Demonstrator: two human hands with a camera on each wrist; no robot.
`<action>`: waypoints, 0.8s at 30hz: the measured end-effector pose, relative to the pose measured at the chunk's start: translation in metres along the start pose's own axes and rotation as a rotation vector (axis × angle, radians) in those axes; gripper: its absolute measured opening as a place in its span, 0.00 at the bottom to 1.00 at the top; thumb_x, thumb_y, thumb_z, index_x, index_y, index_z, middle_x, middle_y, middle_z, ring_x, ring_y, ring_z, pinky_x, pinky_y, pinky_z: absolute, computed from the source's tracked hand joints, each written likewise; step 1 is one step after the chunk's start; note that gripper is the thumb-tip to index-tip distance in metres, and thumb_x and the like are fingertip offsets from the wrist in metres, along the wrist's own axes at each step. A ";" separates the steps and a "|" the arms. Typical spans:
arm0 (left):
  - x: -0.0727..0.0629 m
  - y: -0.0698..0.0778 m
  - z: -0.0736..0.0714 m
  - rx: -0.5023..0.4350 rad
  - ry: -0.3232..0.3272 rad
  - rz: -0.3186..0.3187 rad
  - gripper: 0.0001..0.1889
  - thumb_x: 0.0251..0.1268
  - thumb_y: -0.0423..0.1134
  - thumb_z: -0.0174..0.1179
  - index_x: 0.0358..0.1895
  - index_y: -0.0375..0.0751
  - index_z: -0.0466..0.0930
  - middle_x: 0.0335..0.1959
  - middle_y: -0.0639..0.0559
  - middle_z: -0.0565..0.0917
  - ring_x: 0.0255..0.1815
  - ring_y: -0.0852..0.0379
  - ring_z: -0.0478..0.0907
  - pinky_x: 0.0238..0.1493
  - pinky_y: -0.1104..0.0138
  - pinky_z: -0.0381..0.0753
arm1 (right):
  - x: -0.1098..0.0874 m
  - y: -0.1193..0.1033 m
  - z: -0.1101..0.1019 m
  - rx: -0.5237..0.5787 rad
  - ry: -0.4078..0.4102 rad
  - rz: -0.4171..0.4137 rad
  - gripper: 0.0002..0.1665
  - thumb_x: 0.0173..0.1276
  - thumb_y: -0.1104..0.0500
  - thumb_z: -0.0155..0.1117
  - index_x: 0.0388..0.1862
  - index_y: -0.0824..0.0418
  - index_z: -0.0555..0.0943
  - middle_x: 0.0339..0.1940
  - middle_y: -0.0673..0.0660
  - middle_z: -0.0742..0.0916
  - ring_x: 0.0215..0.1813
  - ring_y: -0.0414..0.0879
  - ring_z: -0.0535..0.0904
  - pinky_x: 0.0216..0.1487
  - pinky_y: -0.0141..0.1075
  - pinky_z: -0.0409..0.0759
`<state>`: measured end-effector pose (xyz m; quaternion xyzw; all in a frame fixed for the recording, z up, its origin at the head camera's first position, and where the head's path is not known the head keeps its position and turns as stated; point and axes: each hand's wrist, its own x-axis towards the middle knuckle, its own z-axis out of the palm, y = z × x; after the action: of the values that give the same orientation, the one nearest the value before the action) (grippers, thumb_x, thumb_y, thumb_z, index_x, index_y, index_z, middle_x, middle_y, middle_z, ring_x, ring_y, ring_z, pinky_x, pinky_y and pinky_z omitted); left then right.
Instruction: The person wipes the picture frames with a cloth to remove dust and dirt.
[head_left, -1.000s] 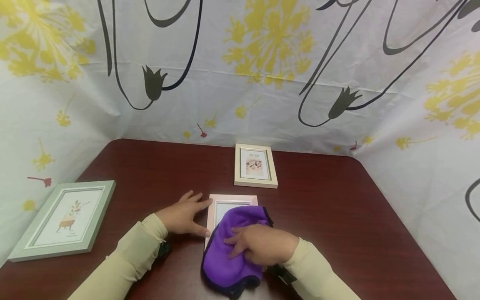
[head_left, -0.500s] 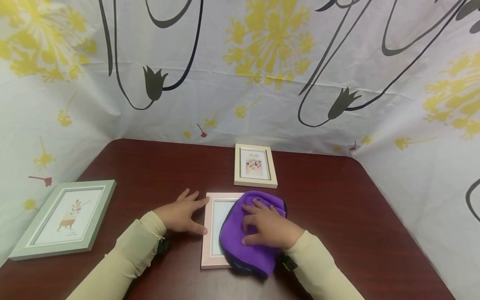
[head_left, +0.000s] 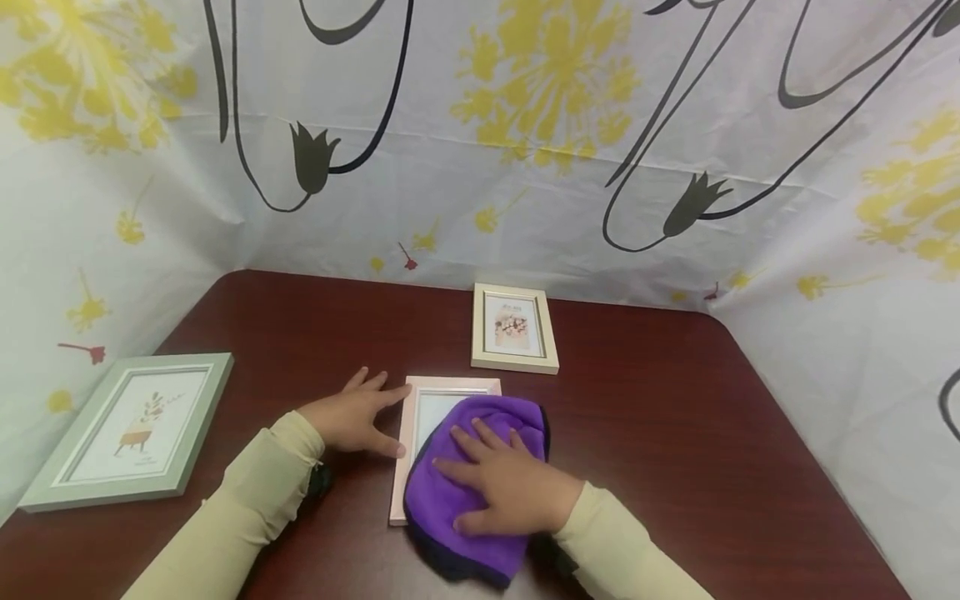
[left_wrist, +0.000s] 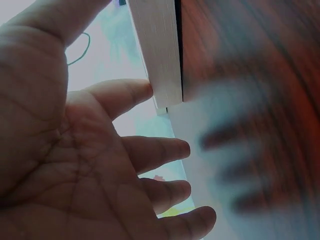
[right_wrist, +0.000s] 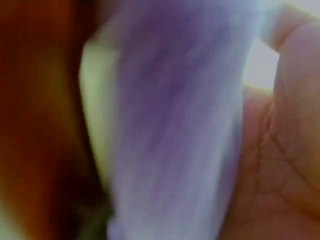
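Note:
A pink-edged picture frame (head_left: 453,384) lies flat on the dark red-brown table, partly covered by a purple cloth (head_left: 438,521) with black edging. My right hand (head_left: 513,487) rests on the cloth, fingers spread, over the frame's right part. In the right wrist view the blurred cloth (right_wrist: 175,130) hangs beside the palm, with a pale frame edge (right_wrist: 96,95) behind it. At the frame's left side is my left hand (head_left: 348,419), its thumb and index fingertips at the border. The left wrist view shows the index fingertip against the frame's side (left_wrist: 159,55), other fingers extended past it.
A cream picture frame (head_left: 514,362) with a flower print lies farther back on the table (head_left: 675,433). To the left, a larger green frame (head_left: 202,425) lies near the table's side. Patterned white fabric (head_left: 420,125) encloses the back and both sides.
The cloth under my right hand went rightward and away, then came back left and nearer; the fingers are now spread wider. The pink frame and left hand have shifted slightly left.

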<state>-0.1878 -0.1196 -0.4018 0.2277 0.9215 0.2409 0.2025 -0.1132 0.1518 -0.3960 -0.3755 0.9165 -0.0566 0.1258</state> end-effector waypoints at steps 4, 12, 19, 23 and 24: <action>0.001 0.002 0.000 0.001 0.000 -0.002 0.51 0.51 0.61 0.72 0.78 0.47 0.59 0.77 0.27 0.49 0.76 0.25 0.33 0.66 0.30 0.49 | -0.002 -0.014 -0.002 -0.076 -0.001 -0.077 0.36 0.67 0.38 0.64 0.74 0.36 0.69 0.79 0.59 0.62 0.77 0.65 0.54 0.65 0.71 0.58; 0.000 0.002 -0.001 -0.010 -0.011 0.011 0.52 0.52 0.59 0.73 0.78 0.45 0.58 0.76 0.26 0.52 0.76 0.24 0.36 0.67 0.31 0.49 | -0.001 -0.019 -0.003 -0.135 0.103 -0.255 0.29 0.65 0.51 0.71 0.66 0.43 0.79 0.71 0.54 0.74 0.72 0.59 0.67 0.68 0.53 0.68; -0.002 0.002 -0.003 -0.003 0.002 0.030 0.52 0.52 0.59 0.73 0.77 0.43 0.59 0.75 0.25 0.53 0.75 0.23 0.38 0.67 0.31 0.49 | 0.002 -0.030 0.002 -0.256 0.164 -0.357 0.31 0.67 0.55 0.67 0.70 0.46 0.76 0.70 0.52 0.76 0.71 0.56 0.69 0.68 0.48 0.70; 0.000 0.002 -0.001 -0.005 -0.004 0.033 0.52 0.52 0.59 0.73 0.78 0.43 0.58 0.75 0.24 0.52 0.75 0.23 0.39 0.68 0.31 0.49 | 0.000 -0.026 0.002 -0.210 0.117 -0.358 0.33 0.66 0.55 0.68 0.71 0.47 0.74 0.71 0.52 0.75 0.73 0.55 0.66 0.70 0.47 0.67; 0.001 0.002 0.000 -0.006 -0.005 0.034 0.52 0.51 0.59 0.73 0.78 0.43 0.58 0.75 0.25 0.53 0.75 0.23 0.39 0.68 0.32 0.49 | -0.002 -0.023 0.002 -0.181 0.100 -0.359 0.33 0.66 0.55 0.68 0.71 0.48 0.74 0.71 0.52 0.75 0.73 0.54 0.66 0.70 0.47 0.66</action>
<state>-0.1875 -0.1175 -0.4012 0.2432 0.9163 0.2464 0.2011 -0.0960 0.1363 -0.3928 -0.5392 0.8414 -0.0143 0.0338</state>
